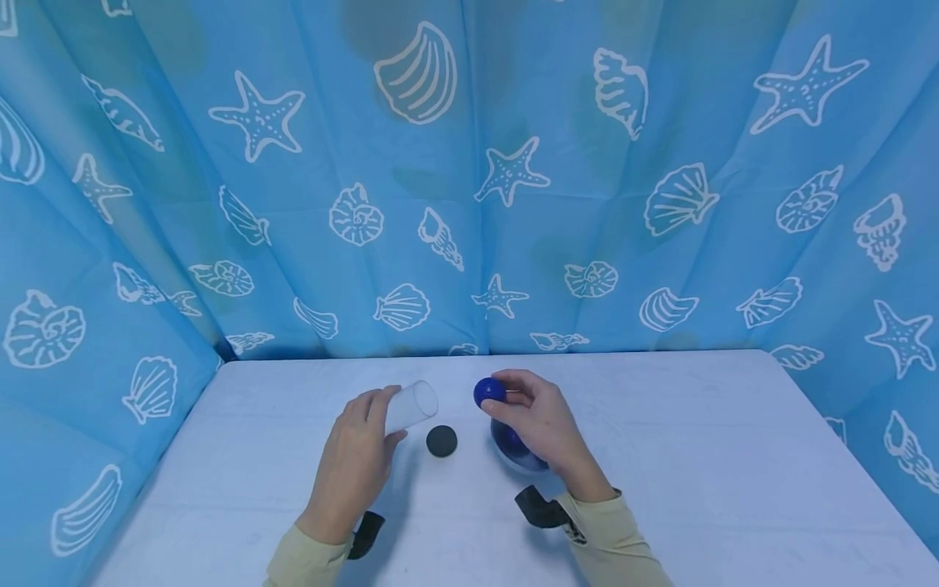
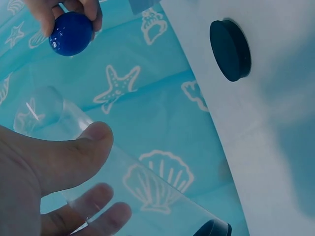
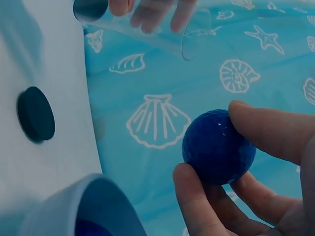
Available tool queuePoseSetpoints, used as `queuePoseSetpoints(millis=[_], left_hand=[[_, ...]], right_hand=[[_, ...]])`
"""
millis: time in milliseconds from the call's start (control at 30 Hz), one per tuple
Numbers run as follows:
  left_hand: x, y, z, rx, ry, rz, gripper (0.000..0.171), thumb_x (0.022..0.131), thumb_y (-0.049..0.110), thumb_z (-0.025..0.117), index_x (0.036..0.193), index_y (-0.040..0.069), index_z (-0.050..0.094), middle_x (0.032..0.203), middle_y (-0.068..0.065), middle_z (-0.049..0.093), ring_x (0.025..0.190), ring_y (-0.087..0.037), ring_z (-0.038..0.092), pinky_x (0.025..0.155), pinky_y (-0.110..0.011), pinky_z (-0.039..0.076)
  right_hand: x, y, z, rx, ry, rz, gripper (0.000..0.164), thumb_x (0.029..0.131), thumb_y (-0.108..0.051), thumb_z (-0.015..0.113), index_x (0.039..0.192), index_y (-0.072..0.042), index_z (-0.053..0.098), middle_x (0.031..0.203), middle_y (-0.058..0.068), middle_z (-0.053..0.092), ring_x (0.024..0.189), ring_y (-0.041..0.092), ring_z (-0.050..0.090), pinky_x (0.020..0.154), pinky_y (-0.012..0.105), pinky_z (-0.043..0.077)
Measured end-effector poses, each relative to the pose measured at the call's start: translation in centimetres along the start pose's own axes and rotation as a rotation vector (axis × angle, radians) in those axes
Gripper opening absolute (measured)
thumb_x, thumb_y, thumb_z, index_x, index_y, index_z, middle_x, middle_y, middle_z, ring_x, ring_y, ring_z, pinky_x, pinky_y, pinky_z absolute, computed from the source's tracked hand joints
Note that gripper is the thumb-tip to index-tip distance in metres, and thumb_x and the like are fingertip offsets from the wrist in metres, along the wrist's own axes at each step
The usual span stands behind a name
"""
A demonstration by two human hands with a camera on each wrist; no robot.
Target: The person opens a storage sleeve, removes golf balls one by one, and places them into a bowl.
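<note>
My left hand (image 1: 355, 448) grips a clear tube (image 1: 411, 406), tilted with its open mouth to the right. A black cap closes its other end, as the left wrist view shows. With thumb and fingertips, my right hand (image 1: 546, 420) pinches a dimpled blue golf ball (image 3: 219, 146). The ball is in the air, to the right of the tube's mouth and apart from it. Under the right hand stands a bowl (image 3: 54, 209), partly hidden by that hand in the head view. Something dark blue and rounded (image 3: 92, 228) lies inside it.
A loose black cap (image 1: 442, 441) lies on the white-covered table (image 1: 697, 489) between the hands. Behind the table and along both sides hangs a blue curtain (image 1: 543, 236) with white shells and starfish.
</note>
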State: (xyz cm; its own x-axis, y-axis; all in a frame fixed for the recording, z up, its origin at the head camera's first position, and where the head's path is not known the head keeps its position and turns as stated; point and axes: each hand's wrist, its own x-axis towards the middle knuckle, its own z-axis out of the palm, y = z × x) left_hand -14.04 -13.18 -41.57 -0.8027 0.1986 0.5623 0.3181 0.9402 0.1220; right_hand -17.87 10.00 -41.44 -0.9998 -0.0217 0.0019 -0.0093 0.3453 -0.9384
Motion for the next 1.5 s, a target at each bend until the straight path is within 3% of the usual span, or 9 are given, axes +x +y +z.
queuePoseSetpoints(millis=[433,867,1133,1500], left_hand=[[0.0,-0.1,0.2,-0.010,0.009,-0.028,0.066,0.073,0.012,0.080,0.128,0.003,0.043,0.118,-0.016,0.055,0.105,-0.027,0.058,0.088,-0.041,0.049],[0.0,-0.3,0.3,-0.046,0.021,-0.081,0.065,0.075,0.014,0.078,0.127,0.001,0.042,0.117,-0.018,0.055,0.105,-0.028,0.058,0.088,-0.041,0.049],[0.0,-0.6,0.6,-0.068,0.036,-0.088,0.064,0.077,0.017,0.077,0.127,0.000,0.041,0.116,-0.018,0.055,0.103,-0.028,0.059,0.086,-0.040,0.050],[-0.1,-0.9,1.1,-0.116,0.032,-0.157,0.063,0.079,0.021,0.074,0.128,-0.001,0.041,0.120,-0.019,0.055,0.107,-0.030,0.059,0.089,-0.042,0.048]], right_hand=[[0.4,0.4,-1.3,-0.134,0.012,0.033,0.046,0.079,-0.036,0.073,0.120,-0.027,0.056,0.119,0.000,0.058,0.113,0.021,0.054,0.093,0.054,0.042],[0.4,0.7,-1.9,-0.279,0.030,-0.032,0.045,0.082,-0.028,0.070,0.123,-0.015,0.054,0.119,0.009,0.058,0.105,0.025,0.059,0.087,0.048,0.049],[0.6,1.2,-2.2,-0.362,0.040,-0.032,0.045,0.082,-0.027,0.070,0.123,-0.014,0.054,0.117,0.009,0.058,0.101,0.023,0.060,0.084,0.046,0.051],[0.7,1.5,-2.6,-0.426,0.034,-0.060,0.044,0.082,-0.026,0.071,0.120,-0.010,0.056,0.115,0.011,0.059,0.099,0.023,0.060,0.083,0.045,0.051]])
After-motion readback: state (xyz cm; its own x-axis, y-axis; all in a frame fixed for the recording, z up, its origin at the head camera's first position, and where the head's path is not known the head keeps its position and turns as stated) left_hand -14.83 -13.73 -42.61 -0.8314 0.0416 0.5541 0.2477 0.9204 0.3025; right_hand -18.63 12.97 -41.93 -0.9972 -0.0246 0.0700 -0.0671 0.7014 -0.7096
